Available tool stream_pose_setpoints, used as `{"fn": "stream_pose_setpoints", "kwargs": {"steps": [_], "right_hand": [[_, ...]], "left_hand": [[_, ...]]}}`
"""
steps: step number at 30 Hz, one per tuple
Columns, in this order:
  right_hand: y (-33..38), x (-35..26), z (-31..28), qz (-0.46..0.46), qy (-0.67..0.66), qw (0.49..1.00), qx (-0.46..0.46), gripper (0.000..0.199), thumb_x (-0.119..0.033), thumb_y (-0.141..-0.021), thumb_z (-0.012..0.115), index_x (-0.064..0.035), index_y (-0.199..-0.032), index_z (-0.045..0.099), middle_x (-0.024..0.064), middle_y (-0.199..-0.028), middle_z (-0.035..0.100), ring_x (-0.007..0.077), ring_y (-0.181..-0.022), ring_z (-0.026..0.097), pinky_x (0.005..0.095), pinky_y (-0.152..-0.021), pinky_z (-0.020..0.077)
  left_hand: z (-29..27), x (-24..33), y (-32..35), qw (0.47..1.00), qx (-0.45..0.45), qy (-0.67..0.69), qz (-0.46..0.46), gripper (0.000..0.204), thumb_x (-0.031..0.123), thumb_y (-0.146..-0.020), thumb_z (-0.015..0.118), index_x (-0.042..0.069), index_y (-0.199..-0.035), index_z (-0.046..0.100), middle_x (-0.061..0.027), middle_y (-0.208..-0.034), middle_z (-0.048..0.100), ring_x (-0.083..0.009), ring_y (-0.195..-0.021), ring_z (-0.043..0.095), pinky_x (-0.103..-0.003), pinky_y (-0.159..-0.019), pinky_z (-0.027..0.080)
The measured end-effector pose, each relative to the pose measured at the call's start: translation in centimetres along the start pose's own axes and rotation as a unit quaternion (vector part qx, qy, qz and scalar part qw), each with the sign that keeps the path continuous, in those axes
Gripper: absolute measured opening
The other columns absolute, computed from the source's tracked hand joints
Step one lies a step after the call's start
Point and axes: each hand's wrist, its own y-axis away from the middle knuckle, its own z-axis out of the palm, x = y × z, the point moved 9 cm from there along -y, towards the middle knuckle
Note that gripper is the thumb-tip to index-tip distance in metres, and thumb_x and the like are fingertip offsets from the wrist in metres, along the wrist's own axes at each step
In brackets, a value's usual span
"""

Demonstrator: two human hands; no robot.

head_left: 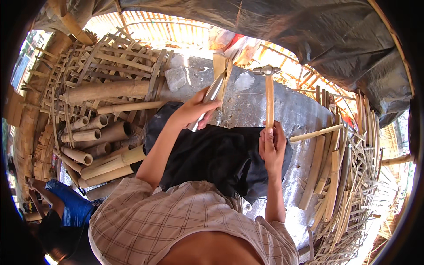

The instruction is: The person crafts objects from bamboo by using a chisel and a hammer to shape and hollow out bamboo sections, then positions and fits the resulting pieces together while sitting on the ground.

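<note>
aslant in front of me, a silvery metal tool (214, 91) runs through my left fingers (211, 106), which are closed around its middle, its lower end showing below the grip over a black cloth (216, 152) on my lap. at its tapered far end sits a pale piece of bamboo (218, 66), flared at the top; whether the tip is wedged into it or only lies against it, i cannot tell. the metal looks stiff, smooth and fairly weighty, likely to slip in a damp palm, so a full wrap at mid-length seems the best hold. the bamboo should be light and springy, apt to split along its grain and sharp at the edges; it is better taken by its broad faces.

to the right, my right fingers (268, 135) are wrapped around the lower handle of a hammer (270, 104), its steel head up. it is probably top-heavy, and low on the wood is the place to hold it.

beyond lie a whitish block (176, 78) on a grey surface (293, 104), bamboo tubes (90, 135) to my left and split bamboo lengths (332, 185) to my right. farther left, another person in blue clothing (70, 204) is partly in view.
</note>
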Motion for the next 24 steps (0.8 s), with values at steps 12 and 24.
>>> {"fn": "stream_pose_setpoints", "kwargs": {"steps": [12, 24], "right_hand": [[1.4, -6.7, 4.9, -0.183, 0.348, 0.917, -0.061, 0.022, -0.005, -0.098, 0.067, -0.0001, -0.114, 0.053, 0.0239, -0.087, 0.067, 0.0476, -0.077, 0.066, 0.0507, -0.059, 0.0501], [2.8, -7.0, 5.8, -0.185, 0.298, 0.933, -0.082, 0.021, -0.006, -0.095, 0.071, -0.0008, -0.111, 0.057, 0.0203, -0.084, 0.067, 0.0425, -0.071, 0.068, 0.0462, -0.057, 0.0521]], "left_hand": [[-0.8, 2.0, 0.4, 0.974, -0.009, -0.225, -0.020, 0.048, 0.031, -0.107, 0.059, 0.000, -0.137, 0.040, -0.0003, -0.057, 0.045, -0.0088, -0.040, 0.042, -0.028, -0.037, 0.037], [-5.2, 2.7, 1.7, 0.854, 0.103, -0.500, 0.097, 0.051, 0.028, -0.101, 0.064, -0.004, -0.137, 0.047, -0.0177, -0.072, 0.064, -0.0309, -0.065, 0.066, -0.041, -0.060, 0.053]]}}
